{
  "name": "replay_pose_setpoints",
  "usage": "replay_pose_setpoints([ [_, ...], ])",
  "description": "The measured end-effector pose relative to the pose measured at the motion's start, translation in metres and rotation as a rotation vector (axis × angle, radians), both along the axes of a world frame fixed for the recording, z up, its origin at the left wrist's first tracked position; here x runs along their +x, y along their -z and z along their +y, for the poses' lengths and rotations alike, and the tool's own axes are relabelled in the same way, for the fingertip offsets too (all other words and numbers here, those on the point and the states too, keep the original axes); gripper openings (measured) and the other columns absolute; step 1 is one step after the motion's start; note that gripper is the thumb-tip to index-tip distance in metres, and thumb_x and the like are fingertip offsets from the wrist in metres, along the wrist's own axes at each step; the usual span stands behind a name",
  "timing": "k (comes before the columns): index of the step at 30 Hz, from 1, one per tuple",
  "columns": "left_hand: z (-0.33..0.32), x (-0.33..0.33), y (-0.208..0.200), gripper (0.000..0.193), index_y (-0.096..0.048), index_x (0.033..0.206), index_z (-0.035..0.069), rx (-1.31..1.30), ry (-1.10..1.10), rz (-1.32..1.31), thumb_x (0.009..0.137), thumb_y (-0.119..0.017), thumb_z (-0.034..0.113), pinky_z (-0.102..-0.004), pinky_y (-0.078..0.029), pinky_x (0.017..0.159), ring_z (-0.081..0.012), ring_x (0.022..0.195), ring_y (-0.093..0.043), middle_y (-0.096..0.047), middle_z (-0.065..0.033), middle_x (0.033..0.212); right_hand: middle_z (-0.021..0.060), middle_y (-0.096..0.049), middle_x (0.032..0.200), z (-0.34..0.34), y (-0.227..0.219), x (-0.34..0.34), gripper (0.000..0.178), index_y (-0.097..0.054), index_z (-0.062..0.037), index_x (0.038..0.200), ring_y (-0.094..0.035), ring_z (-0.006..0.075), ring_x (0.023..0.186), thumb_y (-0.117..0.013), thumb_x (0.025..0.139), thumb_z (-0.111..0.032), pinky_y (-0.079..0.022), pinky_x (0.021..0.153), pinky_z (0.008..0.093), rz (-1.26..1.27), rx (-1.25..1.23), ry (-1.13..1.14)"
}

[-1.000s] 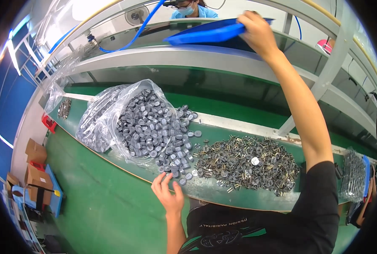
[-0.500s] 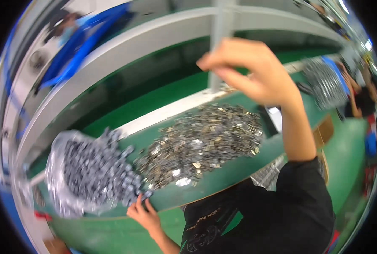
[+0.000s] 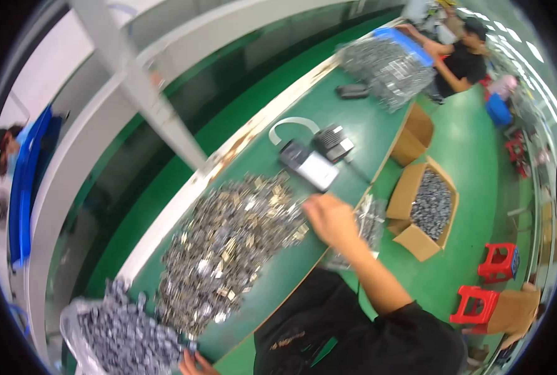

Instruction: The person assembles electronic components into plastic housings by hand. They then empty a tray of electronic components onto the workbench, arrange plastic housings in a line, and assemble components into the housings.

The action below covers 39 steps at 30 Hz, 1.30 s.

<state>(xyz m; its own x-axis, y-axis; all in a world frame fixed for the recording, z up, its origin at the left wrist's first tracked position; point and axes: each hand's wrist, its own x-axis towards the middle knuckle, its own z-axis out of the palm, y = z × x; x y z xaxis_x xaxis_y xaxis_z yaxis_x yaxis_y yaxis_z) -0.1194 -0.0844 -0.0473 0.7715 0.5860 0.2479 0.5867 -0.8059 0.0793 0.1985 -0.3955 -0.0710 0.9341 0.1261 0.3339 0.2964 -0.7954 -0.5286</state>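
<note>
My left hand (image 3: 195, 364) is at the lower edge, partly cut off, beside the near end of a heap of small dark grey parts (image 3: 131, 334). Its visible fingers are apart and close to the nearest loose parts. My right hand (image 3: 333, 220), smeared by motion, is at the right side of a wide pile of small shiny metal pieces (image 3: 228, 240). Its fingertips point toward the pile's edge; whether they hold anything is not visible. The grey heap spills from a clear plastic bag (image 3: 72, 325) onto the green table (image 3: 278, 265).
Past the metal pile lie a phone-like device (image 3: 309, 165) and a small keypad device (image 3: 334, 142) with a cable. Farther along are a black object (image 3: 352, 91) and bagged parts (image 3: 384, 69) near a co-worker (image 3: 462, 59). A carton (image 3: 398, 200) of dark parts and red stools (image 3: 498, 262) stand right.
The view has swung to the right, bringing the devices and carton into sight. My right hand has come down from above the table to the metal pile's right side. My left hand stays beside the grey heap.
</note>
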Motion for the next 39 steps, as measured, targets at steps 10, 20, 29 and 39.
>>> replay_pose_setpoints([
  [10, 0.003, -0.015, 0.022, 0.019, -0.066, 0.11, 0.007, 0.014, -0.023, -0.057, 0.092, -0.061, 0.012, -0.0395, -0.044, 0.059, -0.0251, 0.064, -0.05, -0.057, -0.0167, 0.107, 0.0102, -0.062, 0.077, 0.004, -0.003, 0.007, 0.021, -0.069, -0.0075, 0.086, -0.063, 0.0329, 0.071, -0.061, 0.088, -0.027, -0.052, 0.064, 0.0435, 0.172, 0.131, -0.138],
  [20, -0.015, 0.015, 0.004, 0.018, -0.064, 0.102, 0.001, -0.001, -0.085, -0.183, 0.092, -0.061, 0.017, -0.043, -0.049, 0.067, -0.0337, 0.075, -0.058, -0.059, -0.0187, 0.088, 0.0106, -0.064, 0.089, 0.004, -0.036, 0.021, 0.016, -0.066, -0.0066, 0.095, -0.064, 0.0271, 0.071, -0.068, 0.08, -0.012, -0.054, 0.063, 0.0357, -0.143, 0.12, -0.337],
  [29, -0.047, 0.045, 0.005, 0.025, -0.067, 0.099, 0.003, -0.213, -0.048, -0.53, 0.074, -0.061, 0.0, -0.0406, -0.047, 0.089, -0.0317, 0.103, -0.056, -0.058, -0.0152, 0.11, 0.0181, -0.054, 0.121, 0.019, -0.01, 0.017, 0.041, -0.056, 0.0023, 0.123, -0.054, 0.032, 0.111, -0.062, 0.082, 0.0, -0.041, 0.096, 0.0359, -0.014, 0.168, -0.329],
  [39, 0.073, 0.121, -0.031, 0.02, -0.063, 0.1, 0.003, -0.086, -0.08, -0.378, 0.079, -0.061, 0.002, -0.0412, -0.046, 0.078, -0.0333, 0.088, -0.057, -0.062, -0.0132, 0.094, 0.0114, -0.06, 0.096, 0.042, -0.002, 0.073, 0.012, -0.061, 0.0031, 0.094, -0.057, 0.02, 0.086, -0.061, 0.083, 0.007, -0.045, 0.077, 0.0271, 0.046, 0.4, -0.451],
])
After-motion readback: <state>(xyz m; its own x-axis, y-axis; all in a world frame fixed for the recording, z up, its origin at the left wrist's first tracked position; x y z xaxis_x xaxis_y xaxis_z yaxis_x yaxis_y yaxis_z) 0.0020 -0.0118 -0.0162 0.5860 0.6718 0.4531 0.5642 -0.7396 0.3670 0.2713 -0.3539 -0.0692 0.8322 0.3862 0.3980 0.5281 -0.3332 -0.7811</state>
